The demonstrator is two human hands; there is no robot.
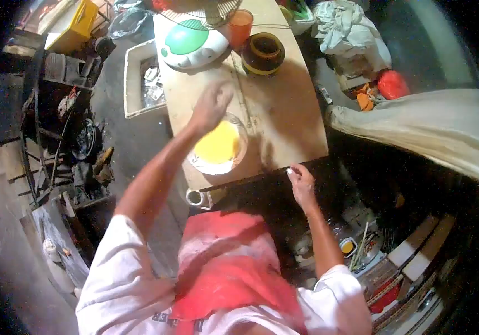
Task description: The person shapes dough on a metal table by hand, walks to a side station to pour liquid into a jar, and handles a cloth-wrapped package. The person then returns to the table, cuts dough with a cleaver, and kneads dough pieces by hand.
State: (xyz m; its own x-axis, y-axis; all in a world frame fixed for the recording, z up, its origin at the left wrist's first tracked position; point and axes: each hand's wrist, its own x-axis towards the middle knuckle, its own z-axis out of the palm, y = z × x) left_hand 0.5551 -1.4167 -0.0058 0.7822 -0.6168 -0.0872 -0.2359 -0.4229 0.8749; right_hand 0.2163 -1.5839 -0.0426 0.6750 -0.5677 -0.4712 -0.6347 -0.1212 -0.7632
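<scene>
On the wooden table (289, 123) a round plate (241, 152) holds something flat and yellow (217, 144). My left hand (212, 104) is over the plate's far edge, its fingers curled and blurred; whether anything is in them cannot be made out. Past the table's front edge, to the right of the plate, my right hand (302, 182) hangs with thumb and fingers partly bent, a small white spot at one fingertip. Beyond the plate are a white device with a green top (188, 42), an orange cup (241, 27) and a dark brown pot (263, 53).
A wire rack or basket (206, 12) sits at the table's far end. A white box (133, 84) of scraps stands left of the table. To the right are pale cloth (412, 123), white bags (351, 33) and a red bag (393, 85).
</scene>
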